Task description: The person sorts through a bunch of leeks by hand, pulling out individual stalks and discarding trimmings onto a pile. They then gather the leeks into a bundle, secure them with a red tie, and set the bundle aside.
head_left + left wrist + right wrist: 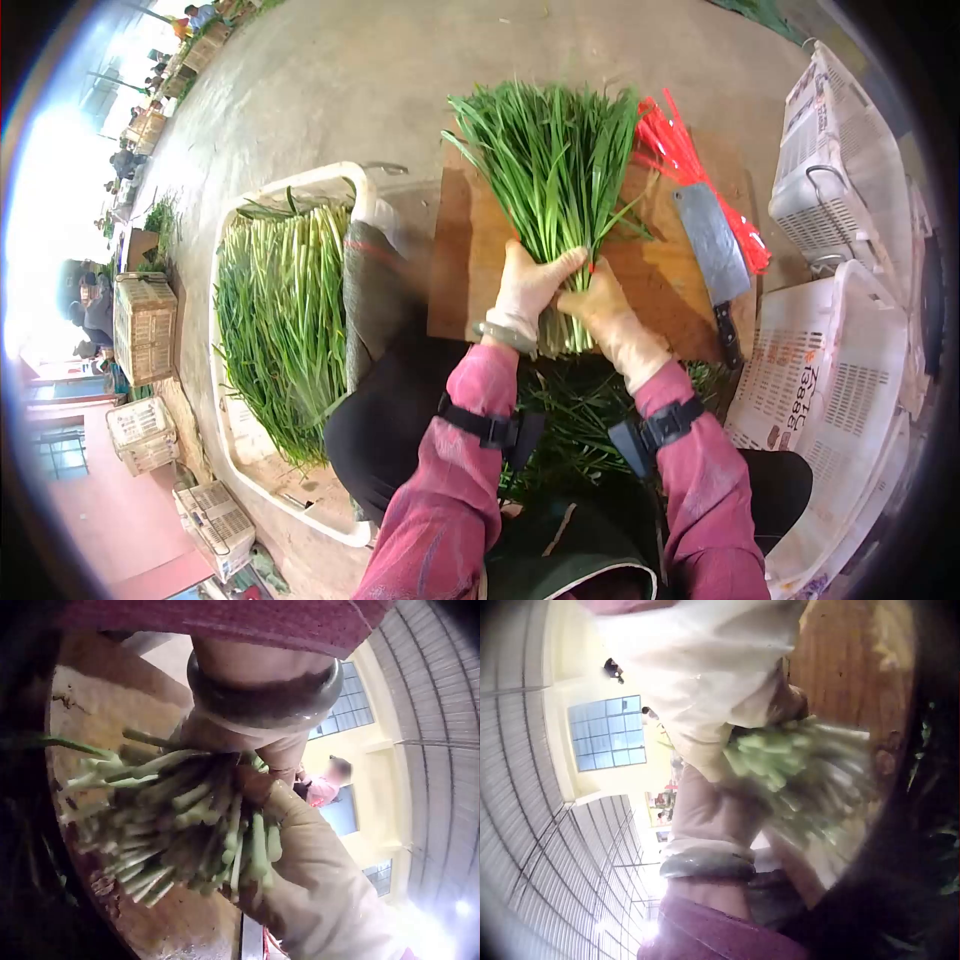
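Note:
A thick bunch of green stalks (550,160) lies over the wooden board (460,250), leaves pointing away, pale ends toward the body. My gloved left hand (532,285) grips it from the left near the base. From the right, my gloved right hand (605,310) grips the same bunch, the two hands touching. In the left wrist view the cut ends (180,817) fan out beside the hands; the right wrist view shows the pale ends (795,765) too, slightly blurred. Red ties (675,150) and a cleaver (712,240) lie on the board's right side.
At the left a white crate (225,420) holds more stalks (290,320), with a dark rolled cloth along its right edge. White plastic baskets (790,370) stand at the right. Loose greens (570,420) lie below the board. Several baskets and people are farther off at the left.

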Demonstrator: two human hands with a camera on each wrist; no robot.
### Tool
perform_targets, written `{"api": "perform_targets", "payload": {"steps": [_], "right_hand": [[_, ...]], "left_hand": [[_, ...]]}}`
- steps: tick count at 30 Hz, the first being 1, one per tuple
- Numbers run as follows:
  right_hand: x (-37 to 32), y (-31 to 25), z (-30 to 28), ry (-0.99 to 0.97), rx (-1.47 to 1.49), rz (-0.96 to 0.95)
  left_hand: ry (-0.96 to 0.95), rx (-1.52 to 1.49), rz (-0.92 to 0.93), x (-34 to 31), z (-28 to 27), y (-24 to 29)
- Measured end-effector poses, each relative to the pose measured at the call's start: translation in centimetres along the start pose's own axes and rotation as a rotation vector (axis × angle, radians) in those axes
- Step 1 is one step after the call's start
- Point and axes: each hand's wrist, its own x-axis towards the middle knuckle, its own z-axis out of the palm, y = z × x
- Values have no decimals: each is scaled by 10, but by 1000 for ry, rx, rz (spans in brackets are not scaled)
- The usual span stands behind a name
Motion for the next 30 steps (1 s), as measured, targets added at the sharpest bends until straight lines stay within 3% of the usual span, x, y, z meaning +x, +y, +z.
{"api": "perform_targets", "payload": {"steps": [3, 6, 7, 9, 10, 13, 16, 19, 21, 23, 25, 26, 28, 30], "right_hand": [[-29, -32, -2, 71, -44, -148], [-40, -49, -19, 23, -38, -343], [-45, -59, -24, 10, -41, -411], [-60, -98, -31, -10, -61, -568], [-60, -103, -39, -69, -65, -515], [-62, -113, -47, 198, -505, -910], [-42, -87, -52, -34, -211, -765], [-19, -30, -48, -20, -625, -770], [-8, -7, -54, -242, -136, -491], [-5, -3, -58, -295, 325, -255], [-10, 4, -54, -257, 456, -236], [-6, 2, -51, -220, 355, -352], [3, -8, -46, -146, 213, -497], [11, -14, -44, -86, 199, -457]], "left_hand": [[2, -76, 126, -24, 19, 25], [-4, -93, 325, -39, 36, 51], [-31, -181, 293, -47, 43, 66], [-42, -240, 423, -55, 53, 83], [-41, -246, 447, -60, 59, 96], [-65, -225, 588, -62, 64, 110], [-95, -63, 572, -60, 52, 92], [-160, 215, 235, -53, 27, 44], [-115, 533, 142, -49, 20, 16], [-149, 254, 52, -40, 23, 4], [-157, -22, -57, -44, 21, -6], [-160, -160, -91, -42, 20, -8], [-74, 53, 135, -37, 25, -3], [-1, 79, 216, -36, 37, 19]]}}
